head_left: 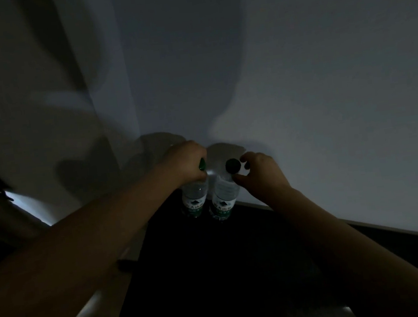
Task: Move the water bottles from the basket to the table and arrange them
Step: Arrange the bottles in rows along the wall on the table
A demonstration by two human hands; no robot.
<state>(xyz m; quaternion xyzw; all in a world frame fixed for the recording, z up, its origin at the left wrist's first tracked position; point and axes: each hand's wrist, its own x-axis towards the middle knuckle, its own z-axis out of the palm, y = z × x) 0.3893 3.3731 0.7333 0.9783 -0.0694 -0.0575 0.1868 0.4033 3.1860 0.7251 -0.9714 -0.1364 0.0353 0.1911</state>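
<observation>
Dimly lit: left bottle (194, 199), right bottle (224, 198) upright, side by side at desk (217, 276) far edge. Left hand (186, 162) grip curled round left bottle neck; right hand (262, 175) grip curved beside right bottle top, hold unclear.

Print on left label (194, 202) and right label (224, 205) is unreadable.

Green caps (232, 166), green-white labels (224, 205)

At frame centre two clear plastic green-capped water bottles, left bottle (194, 195) and right bottle (225, 196), stand just beside each other, only a sliver between. Left hand (186, 161) grips one top; right hand (259, 173) flanks the other cap. Pale wall (297, 68) blocks behind; dark surface (217, 276) at lower centre lies open.
</observation>
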